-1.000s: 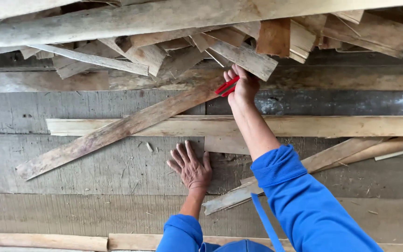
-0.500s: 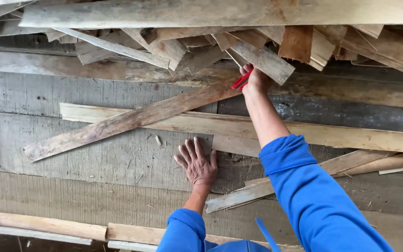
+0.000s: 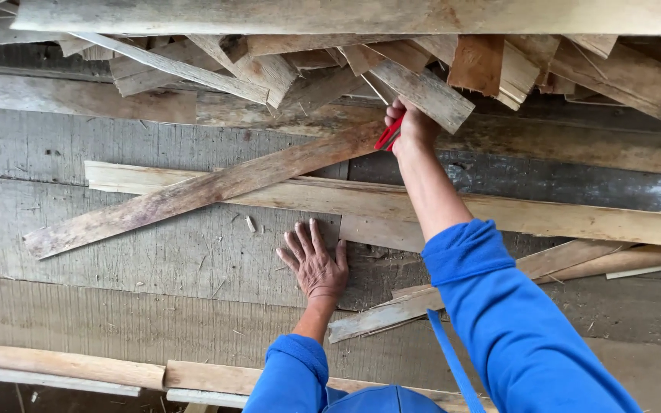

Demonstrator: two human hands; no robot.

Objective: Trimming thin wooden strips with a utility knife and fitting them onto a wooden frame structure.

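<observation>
- Since the earlier frames, my right hand [image 3: 411, 126] stayed stretched up at the scrap-wood pile [image 3: 422, 76], little changed.
- Long slanted plank [image 3: 193, 195] lay below it, across the grey boards [image 3: 154, 260].
- Left hand [image 3: 315, 264] rested flat, fingers spread, grasping nothing.
- Right hand clenched a red tool [image 3: 389, 134] against the pile's edge.

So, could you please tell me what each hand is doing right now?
Left hand: open, flat on the wooden floor.
Right hand: closed on a red tool.
</observation>
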